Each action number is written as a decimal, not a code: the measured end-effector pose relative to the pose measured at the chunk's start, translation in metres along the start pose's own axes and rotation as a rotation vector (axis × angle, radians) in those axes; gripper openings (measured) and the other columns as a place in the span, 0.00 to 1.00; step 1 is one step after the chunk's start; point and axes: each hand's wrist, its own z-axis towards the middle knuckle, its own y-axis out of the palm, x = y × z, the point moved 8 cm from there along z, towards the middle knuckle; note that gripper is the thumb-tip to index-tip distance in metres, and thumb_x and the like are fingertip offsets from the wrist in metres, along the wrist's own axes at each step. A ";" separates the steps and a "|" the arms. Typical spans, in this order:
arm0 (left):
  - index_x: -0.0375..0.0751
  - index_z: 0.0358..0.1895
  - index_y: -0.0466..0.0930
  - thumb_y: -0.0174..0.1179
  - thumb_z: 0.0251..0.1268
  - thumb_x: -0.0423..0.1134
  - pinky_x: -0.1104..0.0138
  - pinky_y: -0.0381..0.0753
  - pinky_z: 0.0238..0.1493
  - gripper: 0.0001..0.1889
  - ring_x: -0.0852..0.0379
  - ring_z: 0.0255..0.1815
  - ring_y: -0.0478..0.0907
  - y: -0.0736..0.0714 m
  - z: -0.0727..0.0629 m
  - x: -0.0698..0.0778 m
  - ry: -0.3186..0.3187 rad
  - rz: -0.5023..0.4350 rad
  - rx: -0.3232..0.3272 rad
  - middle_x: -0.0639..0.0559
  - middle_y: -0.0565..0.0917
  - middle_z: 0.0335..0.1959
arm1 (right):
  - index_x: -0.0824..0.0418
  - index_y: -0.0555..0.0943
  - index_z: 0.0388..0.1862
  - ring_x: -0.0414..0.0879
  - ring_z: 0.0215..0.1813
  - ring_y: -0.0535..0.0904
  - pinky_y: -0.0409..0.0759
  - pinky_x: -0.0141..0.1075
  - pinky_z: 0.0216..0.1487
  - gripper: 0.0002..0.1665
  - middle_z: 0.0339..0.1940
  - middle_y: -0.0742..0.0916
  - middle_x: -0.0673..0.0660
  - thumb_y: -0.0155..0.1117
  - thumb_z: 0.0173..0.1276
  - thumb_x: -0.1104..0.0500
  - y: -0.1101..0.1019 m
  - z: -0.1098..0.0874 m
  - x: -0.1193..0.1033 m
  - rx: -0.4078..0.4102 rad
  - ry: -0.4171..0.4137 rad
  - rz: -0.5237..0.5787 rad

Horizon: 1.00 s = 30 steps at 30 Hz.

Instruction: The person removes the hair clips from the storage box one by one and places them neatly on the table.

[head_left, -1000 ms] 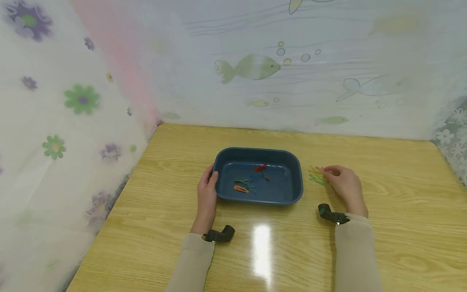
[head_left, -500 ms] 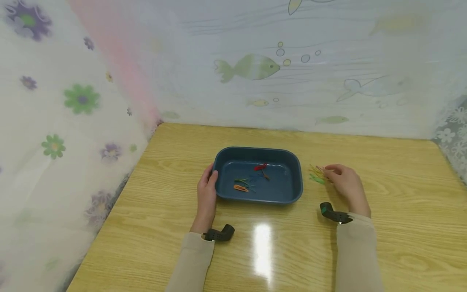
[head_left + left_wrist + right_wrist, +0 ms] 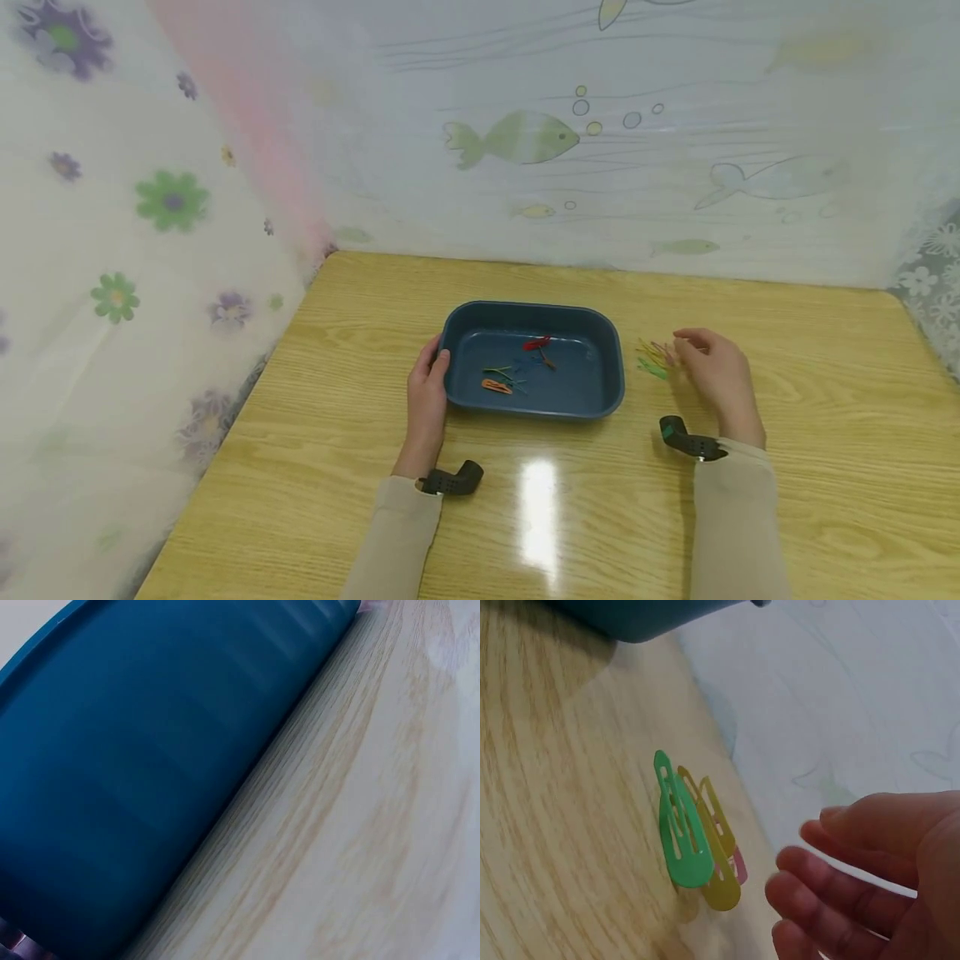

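My left hand (image 3: 427, 392) grips the left end of a dark blue plastic tray (image 3: 525, 411), its thumb at the rim and fingers along the outer wall. Inside lie several hair clips, among them a red hair clip (image 3: 536, 342), an orange hair clip (image 3: 497, 386) and a brown one. Right of the tray is a small pile on the table: a green snap hair clip (image 3: 684, 851), yellow clips beneath it and a partly hidden pink clip (image 3: 739, 865). My right hand (image 3: 716, 371) hovers just beside this pile, fingers loosely bent, nothing between them.
The wooden table (image 3: 840, 433) meets a fish-patterned wall covering (image 3: 517, 208) at its back edge. A flower-patterned covering (image 3: 112, 242) runs along the left. Black wrist cameras sit on both wrists, near the beige sleeves.
My right hand has drawn slightly right, away from the clip pile where its fingertips were at the pink clip. My left hand and the tray stay put.
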 end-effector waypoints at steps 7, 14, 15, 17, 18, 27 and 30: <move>0.52 0.58 0.70 0.48 0.66 0.48 0.66 0.61 0.60 0.19 0.64 0.60 0.63 0.001 0.001 0.000 0.008 0.002 0.005 0.60 0.70 0.57 | 0.60 0.71 0.57 0.54 0.43 0.76 0.71 0.48 0.41 0.28 0.44 0.81 0.62 0.44 0.68 0.44 -0.001 -0.001 -0.018 0.003 -0.055 0.016; 0.52 0.58 0.70 0.48 0.66 0.49 0.66 0.60 0.60 0.19 0.64 0.60 0.62 0.000 0.000 0.000 0.003 0.016 0.009 0.60 0.70 0.57 | 0.59 0.68 0.61 0.54 0.44 0.75 0.68 0.48 0.45 0.33 0.46 0.81 0.61 0.44 0.66 0.39 0.001 -0.007 -0.035 -0.117 -0.096 0.019; 0.52 0.58 0.70 0.49 0.65 0.49 0.66 0.60 0.60 0.19 0.64 0.60 0.62 0.000 0.000 0.000 0.000 0.017 0.010 0.60 0.70 0.57 | 0.59 0.67 0.61 0.53 0.44 0.75 0.68 0.47 0.45 0.33 0.45 0.81 0.61 0.43 0.66 0.39 0.001 -0.008 -0.038 -0.129 -0.105 0.010; 0.51 0.58 0.70 0.49 0.66 0.48 0.66 0.60 0.60 0.19 0.64 0.60 0.62 0.000 0.000 0.000 0.004 0.018 0.012 0.59 0.70 0.57 | 0.59 0.67 0.62 0.53 0.44 0.74 0.68 0.47 0.43 0.34 0.45 0.81 0.61 0.43 0.67 0.39 0.002 -0.010 -0.044 -0.146 -0.127 -0.015; 0.51 0.58 0.69 0.48 0.66 0.48 0.66 0.60 0.60 0.19 0.64 0.60 0.62 0.000 0.001 0.001 0.007 0.016 0.010 0.59 0.70 0.57 | 0.59 0.67 0.62 0.53 0.43 0.74 0.69 0.46 0.43 0.33 0.45 0.80 0.61 0.43 0.67 0.39 0.001 -0.011 -0.047 -0.150 -0.134 -0.027; 0.54 0.58 0.70 0.48 0.66 0.48 0.67 0.61 0.60 0.18 0.66 0.59 0.63 0.001 0.001 -0.001 -0.002 0.018 0.007 0.62 0.70 0.56 | 0.57 0.68 0.61 0.54 0.48 0.74 0.71 0.48 0.43 0.31 0.48 0.79 0.59 0.45 0.66 0.40 0.005 -0.017 -0.069 -0.182 -0.200 -0.067; 0.54 0.57 0.70 0.48 0.66 0.49 0.67 0.61 0.60 0.18 0.66 0.59 0.63 0.000 0.001 -0.002 -0.007 0.025 0.012 0.62 0.70 0.56 | 0.56 0.68 0.61 0.54 0.48 0.74 0.71 0.48 0.44 0.31 0.48 0.78 0.59 0.45 0.66 0.39 0.010 -0.018 -0.078 -0.191 -0.236 -0.073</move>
